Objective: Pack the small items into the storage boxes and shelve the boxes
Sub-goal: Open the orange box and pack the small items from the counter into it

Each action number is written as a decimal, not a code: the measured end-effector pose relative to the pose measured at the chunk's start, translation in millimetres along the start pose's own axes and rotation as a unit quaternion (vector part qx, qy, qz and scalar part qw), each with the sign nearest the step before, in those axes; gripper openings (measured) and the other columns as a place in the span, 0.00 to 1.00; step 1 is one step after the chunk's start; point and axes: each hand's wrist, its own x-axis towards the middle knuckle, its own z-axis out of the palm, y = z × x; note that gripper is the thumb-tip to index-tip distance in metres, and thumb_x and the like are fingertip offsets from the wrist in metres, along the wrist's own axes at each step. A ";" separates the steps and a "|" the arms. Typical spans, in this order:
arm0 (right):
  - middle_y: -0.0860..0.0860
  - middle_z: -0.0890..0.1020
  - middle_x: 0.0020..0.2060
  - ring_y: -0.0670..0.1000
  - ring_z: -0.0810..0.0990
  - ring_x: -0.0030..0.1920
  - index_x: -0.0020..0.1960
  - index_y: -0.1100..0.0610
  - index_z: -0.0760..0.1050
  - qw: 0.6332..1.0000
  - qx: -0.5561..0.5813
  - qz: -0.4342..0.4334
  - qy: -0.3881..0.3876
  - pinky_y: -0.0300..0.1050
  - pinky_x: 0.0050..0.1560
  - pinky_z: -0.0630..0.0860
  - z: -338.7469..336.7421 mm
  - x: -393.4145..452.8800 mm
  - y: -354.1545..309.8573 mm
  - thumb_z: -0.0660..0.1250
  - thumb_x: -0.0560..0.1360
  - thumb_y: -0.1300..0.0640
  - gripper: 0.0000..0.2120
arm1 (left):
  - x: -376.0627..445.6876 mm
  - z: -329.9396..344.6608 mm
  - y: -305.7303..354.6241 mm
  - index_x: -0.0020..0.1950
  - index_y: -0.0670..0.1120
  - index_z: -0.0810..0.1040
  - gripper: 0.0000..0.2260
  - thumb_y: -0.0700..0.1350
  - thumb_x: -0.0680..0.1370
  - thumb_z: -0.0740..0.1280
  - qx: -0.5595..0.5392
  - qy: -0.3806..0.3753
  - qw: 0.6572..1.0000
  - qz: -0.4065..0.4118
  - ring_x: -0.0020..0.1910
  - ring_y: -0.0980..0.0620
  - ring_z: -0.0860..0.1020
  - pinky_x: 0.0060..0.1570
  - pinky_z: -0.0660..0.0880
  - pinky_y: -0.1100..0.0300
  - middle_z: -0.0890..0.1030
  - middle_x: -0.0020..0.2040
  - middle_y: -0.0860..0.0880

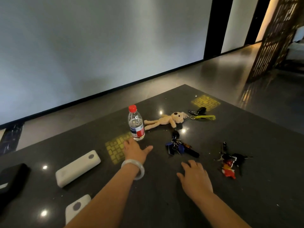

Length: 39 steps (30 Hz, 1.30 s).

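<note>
- The packing is, as far as I can judge, not yet started: all the small items are lying loose on the dark counter, and no storage box and no shelf is showing in the view.
- The left hand is reaching forward over the counter, just beside the base of the water bottle. Its fingers are spread apart and are not holding anything; I cannot tell if they are touching the bottle.
- The right hand is hovering low over the counter, near the blue key bunch. Its fingers are apart also, and nothing is clamped in them.
- The plush toy is lying flat behind the bottle, and its ring is joining a yellow strap with car keys.
- A second key bunch with a red charm is lying at the right, apart from the blue one.
- At the left, two white power banks and a black case are waiting, the near bank partly hidden by the left forearm.
- What is remaining, in my judgement, is nearly everything: gathering each item, putting it in a box, then shelving the boxes.
</note>
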 end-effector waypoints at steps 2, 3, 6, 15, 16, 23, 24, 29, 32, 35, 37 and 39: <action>0.51 0.61 0.73 0.54 0.60 0.72 0.75 0.49 0.59 1.000 -0.021 0.006 0.009 0.51 0.70 0.64 1.4 2.0 -7.1 0.56 0.79 0.41 0.27 | 16.9 -0.2 2.1 0.76 0.42 0.55 0.46 0.58 0.68 0.76 -0.058 0.020 0.998 -0.033 0.73 0.41 0.60 0.69 0.63 0.47 0.60 0.74 0.41; 0.52 0.61 0.72 0.54 0.61 0.71 0.75 0.49 0.59 0.999 -0.032 0.008 0.009 0.51 0.69 0.65 2.6 2.6 -9.0 0.55 0.79 0.40 0.27 | 25.7 -0.1 3.0 0.77 0.43 0.53 0.48 0.56 0.67 0.77 -0.104 0.026 0.993 -0.045 0.74 0.41 0.59 0.69 0.62 0.46 0.58 0.75 0.42; 0.51 0.61 0.73 0.54 0.61 0.71 0.75 0.49 0.57 0.998 -0.062 0.007 0.001 0.51 0.69 0.65 4.1 4.6 -9.8 0.54 0.78 0.39 0.29 | 53.3 0.7 6.4 0.79 0.46 0.47 0.53 0.53 0.66 0.79 -0.228 0.035 0.971 -0.054 0.76 0.42 0.56 0.72 0.59 0.45 0.53 0.78 0.44; 0.51 0.57 0.74 0.55 0.57 0.73 0.77 0.47 0.51 0.998 -0.065 -0.010 -0.016 0.53 0.71 0.61 7.6 8.0 2.6 0.56 0.78 0.38 0.32 | 57.3 17.0 12.5 0.69 0.54 0.66 0.26 0.48 0.74 0.72 -0.341 0.021 0.939 0.032 0.66 0.48 0.71 0.65 0.67 0.51 0.73 0.65 0.52; 0.51 0.57 0.74 0.55 0.57 0.73 0.77 0.47 0.50 0.998 -0.062 -0.009 -0.015 0.53 0.71 0.61 8.3 6.7 3.1 0.56 0.78 0.39 0.32 | 45.5 18.3 8.5 0.68 0.55 0.67 0.25 0.48 0.74 0.71 -0.326 0.011 0.944 0.054 0.65 0.49 0.72 0.65 0.68 0.49 0.74 0.64 0.53; 0.49 0.59 0.74 0.51 0.56 0.74 0.76 0.49 0.58 0.997 0.064 -0.026 -0.020 0.49 0.73 0.59 0.5 -21.3 19.2 0.61 0.77 0.42 0.30 | -80.9 34.6 -18.4 0.59 0.71 0.66 0.25 0.49 0.72 0.72 -0.351 -0.091 0.924 0.121 0.55 0.69 0.72 0.56 0.67 0.64 0.74 0.55 0.69; 0.48 0.61 0.73 0.49 0.58 0.73 0.75 0.49 0.59 0.996 0.085 -0.027 -0.019 0.47 0.73 0.59 -5.3 -36.9 23.8 0.62 0.77 0.42 0.30 | -102.2 35.8 -19.7 0.60 0.70 0.66 0.25 0.49 0.71 0.73 -0.348 -0.105 0.923 0.123 0.56 0.69 0.72 0.58 0.68 0.62 0.75 0.56 0.68; 0.45 0.64 0.71 0.46 0.61 0.71 0.73 0.48 0.61 0.988 0.151 -0.012 -0.032 0.45 0.72 0.61 -13.9 -78.9 44.4 0.68 0.73 0.43 0.32 | -144.3 50.2 -22.9 0.65 0.60 0.69 0.27 0.50 0.70 0.75 -0.332 -0.137 0.924 0.132 0.60 0.59 0.75 0.64 0.71 0.54 0.78 0.60 0.60; 0.45 0.64 0.71 0.45 0.62 0.70 0.74 0.48 0.61 0.985 0.173 0.018 -0.013 0.44 0.72 0.62 -27.4 -118.6 72.2 0.69 0.73 0.44 0.33 | -175.7 52.5 -12.0 0.65 0.57 0.69 0.28 0.46 0.69 0.77 -0.327 -0.148 0.924 0.135 0.61 0.54 0.76 0.66 0.70 0.48 0.79 0.61 0.54; 0.45 0.62 0.72 0.46 0.61 0.72 0.74 0.46 0.59 0.978 0.195 0.066 0.016 0.46 0.72 0.61 -40.2 -153.6 98.3 0.70 0.72 0.45 0.35 | -203.4 59.1 8.8 0.58 0.58 0.70 0.25 0.43 0.68 0.77 -0.329 -0.176 0.917 0.138 0.57 0.53 0.78 0.64 0.72 0.49 0.79 0.58 0.52; 0.44 0.61 0.73 0.46 0.60 0.73 0.74 0.45 0.59 0.973 0.208 0.094 0.028 0.47 0.72 0.60 -44.4 -176.5 111.3 0.71 0.72 0.45 0.36 | -226.8 66.0 24.9 0.56 0.58 0.70 0.23 0.46 0.69 0.77 -0.338 -0.212 0.908 0.127 0.55 0.54 0.78 0.61 0.73 0.50 0.79 0.56 0.53; 0.44 0.63 0.72 0.46 0.61 0.72 0.73 0.44 0.60 0.968 0.220 0.113 0.038 0.47 0.72 0.60 -45.9 -199.5 122.6 0.72 0.70 0.46 0.35 | -253.7 74.1 41.8 0.58 0.55 0.69 0.23 0.49 0.68 0.77 -0.358 -0.263 0.889 0.114 0.55 0.51 0.78 0.60 0.75 0.45 0.78 0.55 0.53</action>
